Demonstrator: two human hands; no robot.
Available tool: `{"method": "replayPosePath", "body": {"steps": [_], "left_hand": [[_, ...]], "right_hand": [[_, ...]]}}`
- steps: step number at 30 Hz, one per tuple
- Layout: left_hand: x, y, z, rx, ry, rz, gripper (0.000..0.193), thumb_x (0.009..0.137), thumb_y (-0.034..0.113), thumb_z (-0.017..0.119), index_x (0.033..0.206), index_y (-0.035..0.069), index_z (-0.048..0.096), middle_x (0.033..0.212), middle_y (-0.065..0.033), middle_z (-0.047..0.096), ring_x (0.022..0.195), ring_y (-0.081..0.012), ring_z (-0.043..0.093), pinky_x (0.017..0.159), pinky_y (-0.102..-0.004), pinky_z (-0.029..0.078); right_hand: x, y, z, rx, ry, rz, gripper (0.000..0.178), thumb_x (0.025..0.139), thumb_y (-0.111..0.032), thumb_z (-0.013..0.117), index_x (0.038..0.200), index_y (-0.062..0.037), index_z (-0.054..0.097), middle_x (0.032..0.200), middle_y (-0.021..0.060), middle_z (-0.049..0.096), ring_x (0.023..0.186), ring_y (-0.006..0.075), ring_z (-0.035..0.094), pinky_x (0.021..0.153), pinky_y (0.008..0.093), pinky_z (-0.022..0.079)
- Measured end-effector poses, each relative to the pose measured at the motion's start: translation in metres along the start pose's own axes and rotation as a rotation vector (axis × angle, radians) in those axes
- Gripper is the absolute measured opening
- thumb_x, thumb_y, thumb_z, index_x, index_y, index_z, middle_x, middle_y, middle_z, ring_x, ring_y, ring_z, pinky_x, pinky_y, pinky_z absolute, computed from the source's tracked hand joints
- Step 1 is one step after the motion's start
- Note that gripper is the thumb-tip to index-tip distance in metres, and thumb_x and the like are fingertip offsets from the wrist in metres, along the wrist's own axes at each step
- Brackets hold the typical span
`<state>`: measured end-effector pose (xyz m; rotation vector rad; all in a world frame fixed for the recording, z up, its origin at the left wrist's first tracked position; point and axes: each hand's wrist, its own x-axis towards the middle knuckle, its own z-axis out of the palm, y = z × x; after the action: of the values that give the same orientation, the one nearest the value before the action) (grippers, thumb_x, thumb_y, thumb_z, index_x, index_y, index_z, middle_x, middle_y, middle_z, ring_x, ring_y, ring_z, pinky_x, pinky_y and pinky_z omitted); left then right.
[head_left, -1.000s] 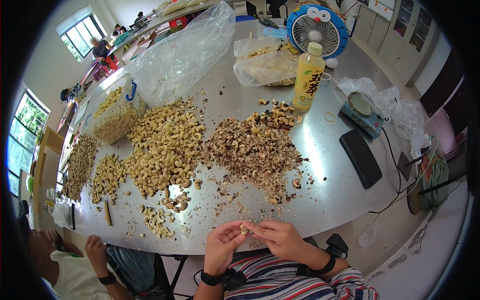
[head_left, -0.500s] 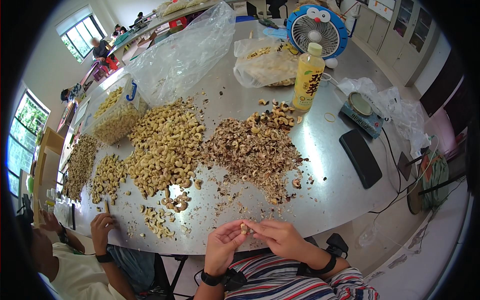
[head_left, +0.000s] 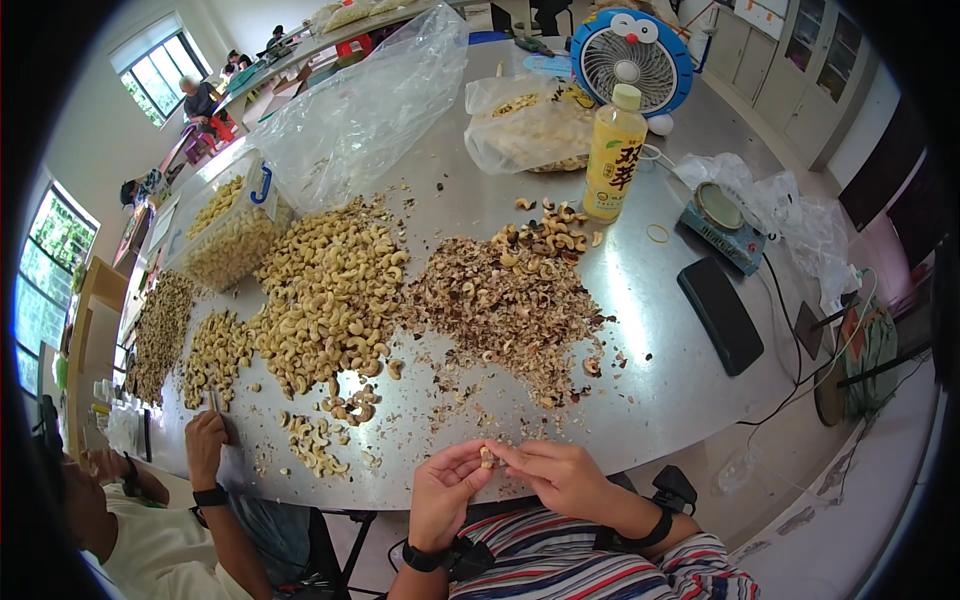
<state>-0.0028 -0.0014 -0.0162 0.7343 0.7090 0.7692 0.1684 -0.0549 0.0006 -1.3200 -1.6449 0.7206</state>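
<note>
At far left a co-worker's hand (head_left: 205, 440) rests by small nut heaps. The big pile of peeled cashews (head_left: 325, 295) looks like finished work, and the husk heap (head_left: 510, 300) to its right like its waste; unpeeled nuts (head_left: 545, 230) remain near the bottle (head_left: 614, 150), so I judge much done, some left. At the table (head_left: 660, 330) edge, the left hand (head_left: 445, 495) and right hand (head_left: 560, 475) together pinch one cashew (head_left: 487, 457).

My striped red, white and blue shirt (head_left: 610, 560). Pale yellow curved nuts (head_left: 330, 290), brown crumbly shell bits (head_left: 500, 300), shiny grey metal table (head_left: 650, 300), blue round plastic fan (head_left: 632, 48).
</note>
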Motion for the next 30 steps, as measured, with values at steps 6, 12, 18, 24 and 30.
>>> {"method": "replayPosePath", "body": {"steps": [6, 12, 18, 24, 30], "left_hand": [[0.0007, -0.0008, -0.0016, 0.005, -0.001, 0.004, 0.037, 0.075, -0.011, 0.059, 0.111, -0.009, 0.051, 0.108, -0.0167, 0.057, 0.099, -0.0197, 0.057, 0.087, -0.0286, 0.047], [0.0008, 0.0004, -0.0020, 0.023, 0.000, 0.007, 0.036, 0.075, -0.011, 0.060, 0.110, -0.009, 0.051, 0.107, -0.0172, 0.058, 0.097, -0.0203, 0.058, 0.086, -0.0289, 0.048], [0.0002, 0.0003, -0.0028, 0.030, 0.005, 0.016, 0.036, 0.075, -0.012, 0.060, 0.110, -0.009, 0.052, 0.106, -0.0169, 0.059, 0.096, -0.0204, 0.059, 0.085, -0.0284, 0.048], [0.0000, 0.0009, -0.0017, 0.027, -0.005, 0.037, 0.035, 0.074, -0.012, 0.060, 0.109, -0.009, 0.052, 0.104, -0.0167, 0.059, 0.095, -0.0210, 0.059, 0.083, -0.0280, 0.049], [-0.0004, 0.0015, -0.0015, 0.027, 0.000, 0.029, 0.035, 0.075, -0.012, 0.060, 0.109, -0.009, 0.052, 0.103, -0.0169, 0.060, 0.094, -0.0217, 0.060, 0.084, -0.0282, 0.049]], "right_hand": [[-0.0023, 0.0051, 0.0032, -0.020, 0.014, -0.016, 0.052, 0.072, 0.006, 0.059, 0.121, -0.0118, 0.054, 0.071, 0.0100, 0.054, 0.059, 0.0231, 0.054, 0.053, 0.0303, 0.044], [-0.0024, 0.0053, 0.0037, -0.069, 0.014, -0.038, 0.052, 0.071, 0.007, 0.058, 0.119, -0.0122, 0.056, 0.073, 0.0090, 0.055, 0.060, 0.0229, 0.055, 0.054, 0.0304, 0.046], [-0.0036, 0.0082, 0.0049, -0.095, 0.002, -0.068, 0.051, 0.074, 0.001, 0.053, 0.122, -0.0154, 0.053, 0.073, 0.0071, 0.052, 0.063, 0.0236, 0.054, 0.055, 0.0331, 0.045], [-0.0038, 0.0081, 0.0054, -0.081, 0.008, -0.068, 0.050, 0.074, 0.002, 0.053, 0.121, -0.0150, 0.053, 0.074, 0.0071, 0.052, 0.063, 0.0235, 0.054, 0.055, 0.0331, 0.045], [-0.0036, 0.0076, 0.0050, -0.084, 0.001, -0.066, 0.051, 0.074, 0.002, 0.052, 0.121, -0.0150, 0.053, 0.075, 0.0073, 0.053, 0.063, 0.0237, 0.054, 0.055, 0.0328, 0.045]]}}
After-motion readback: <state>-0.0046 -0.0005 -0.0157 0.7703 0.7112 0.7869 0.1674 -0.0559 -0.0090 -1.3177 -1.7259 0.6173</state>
